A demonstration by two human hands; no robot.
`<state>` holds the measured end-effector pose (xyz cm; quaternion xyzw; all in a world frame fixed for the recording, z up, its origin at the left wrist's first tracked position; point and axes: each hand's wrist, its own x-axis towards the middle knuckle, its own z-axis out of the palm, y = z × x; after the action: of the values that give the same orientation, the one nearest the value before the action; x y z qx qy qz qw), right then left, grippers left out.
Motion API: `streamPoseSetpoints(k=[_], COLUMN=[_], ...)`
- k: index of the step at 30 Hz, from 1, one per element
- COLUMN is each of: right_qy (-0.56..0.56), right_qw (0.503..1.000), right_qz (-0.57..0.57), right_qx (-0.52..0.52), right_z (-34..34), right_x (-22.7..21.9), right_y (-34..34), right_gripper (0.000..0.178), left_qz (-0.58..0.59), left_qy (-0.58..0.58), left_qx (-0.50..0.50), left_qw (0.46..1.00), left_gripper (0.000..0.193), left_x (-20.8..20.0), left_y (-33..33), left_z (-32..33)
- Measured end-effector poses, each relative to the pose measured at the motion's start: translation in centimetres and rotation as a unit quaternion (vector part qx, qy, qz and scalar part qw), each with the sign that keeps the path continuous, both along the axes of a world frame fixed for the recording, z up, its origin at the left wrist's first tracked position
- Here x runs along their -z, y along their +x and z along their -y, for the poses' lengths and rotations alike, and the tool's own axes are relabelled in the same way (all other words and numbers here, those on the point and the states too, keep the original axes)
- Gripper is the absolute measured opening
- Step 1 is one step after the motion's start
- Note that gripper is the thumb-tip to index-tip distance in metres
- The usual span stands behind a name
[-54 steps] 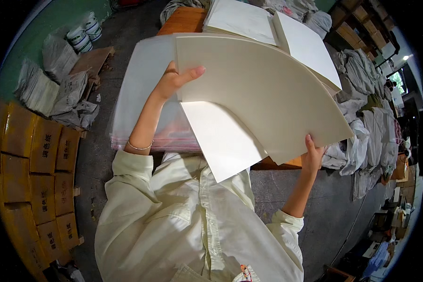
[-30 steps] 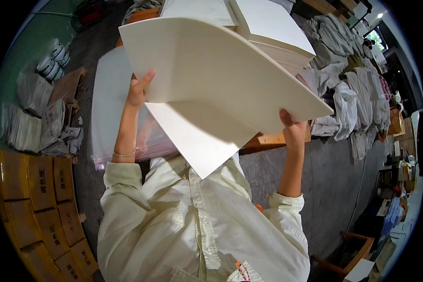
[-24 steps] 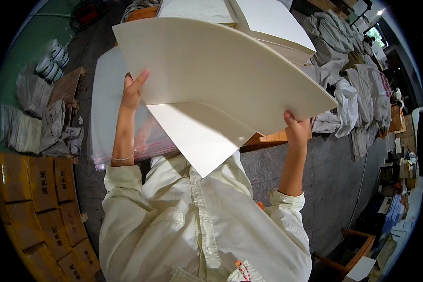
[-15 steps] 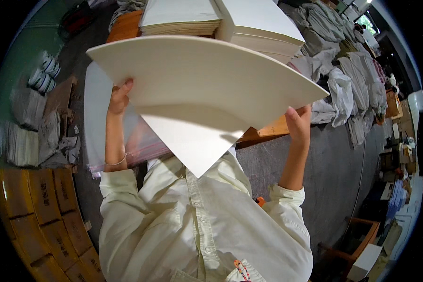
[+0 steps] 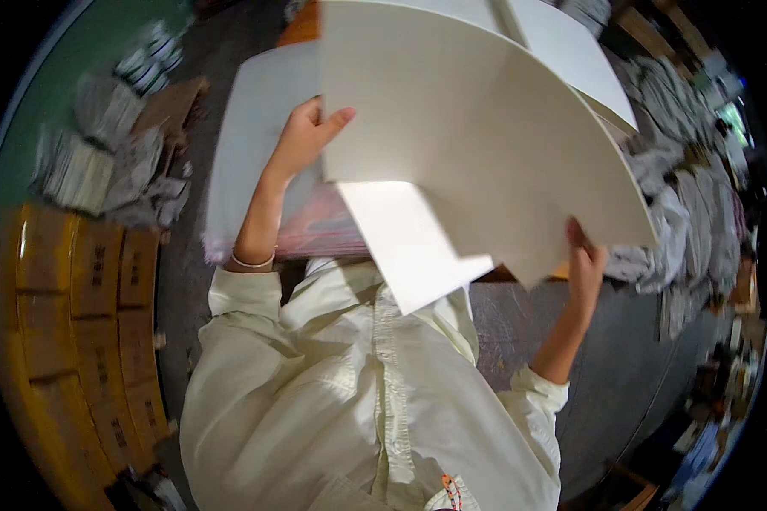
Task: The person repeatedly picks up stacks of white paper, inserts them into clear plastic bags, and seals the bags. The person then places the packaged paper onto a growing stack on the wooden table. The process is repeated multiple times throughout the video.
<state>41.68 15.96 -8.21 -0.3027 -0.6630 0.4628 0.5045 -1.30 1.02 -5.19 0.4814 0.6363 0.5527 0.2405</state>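
Observation:
A large, stiff cream paperboard sheet point(image 5: 477, 128) is held up between my hands, bowed and tilted down to the right. My left hand point(image 5: 307, 140) grips its left edge, thumb on the near face. My right hand point(image 5: 584, 260) pinches the lower right edge, with its other fingers partly behind the board. Below the board, a brightly lit white surface point(image 5: 400, 230) comes to a corner near my waist; whether it belongs to the same board I cannot tell. Beyond the board lie white paperboard stacks point(image 5: 562, 43), partly covered by it.
A pile of clear plastic bags point(image 5: 264, 119) with pinkish edges lies left of the board. Yellow-brown cartons point(image 5: 94, 307) are stacked at far left, near wrapped bundles point(image 5: 81, 170). Grey and white cloth sacks point(image 5: 699, 230) are heaped on the right, beside the dark floor point(image 5: 622, 366).
The board has swung from roughly level to tilted, its left side up and its right side down. My right hand is lower, my left higher. The whole view has turned and shifted.

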Motion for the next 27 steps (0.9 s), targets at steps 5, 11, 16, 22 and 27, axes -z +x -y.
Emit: streamPoseSetpoints(k=[5, 11, 16, 22, 27], right_qy=[-0.178, -0.312, -0.315, -0.331, -0.335], right_qw=[0.981, 0.949, 0.948, 0.943, 0.942], right_qz=[-0.073, -0.036, -0.035, -0.04, -0.022], right_qx=[-0.028, 0.041, 0.008, -0.001, 0.008], right_z=[1.1, 5.5, 5.9, 6.2, 6.3], right_x=[1.4, 2.3, 4.5, 5.5, 5.3], right_y=[4.2, 1.2, 0.9, 1.3, 1.6], right_gripper=[0.024, 0.026, 0.023, 0.025, 0.028], left_qz=[-0.39, -0.411, -0.432, -0.446, -0.52], left_qy=[-0.192, -0.259, -0.255, -0.225, -0.169], left_qx=[-0.071, -0.057, -0.08, -0.107, -0.131], left_qw=[0.898, 0.872, 0.861, 0.86, 0.827], left_gripper=[0.077, 0.072, 0.059, 0.046, 0.031], left_x=[3.5, 6.1, 6.0, 7.0, 7.7], left_y=[-3.7, -3.3, -3.5, -3.2, -3.5], left_z=[7.6, 10.1, 9.5, 9.6, 9.0])
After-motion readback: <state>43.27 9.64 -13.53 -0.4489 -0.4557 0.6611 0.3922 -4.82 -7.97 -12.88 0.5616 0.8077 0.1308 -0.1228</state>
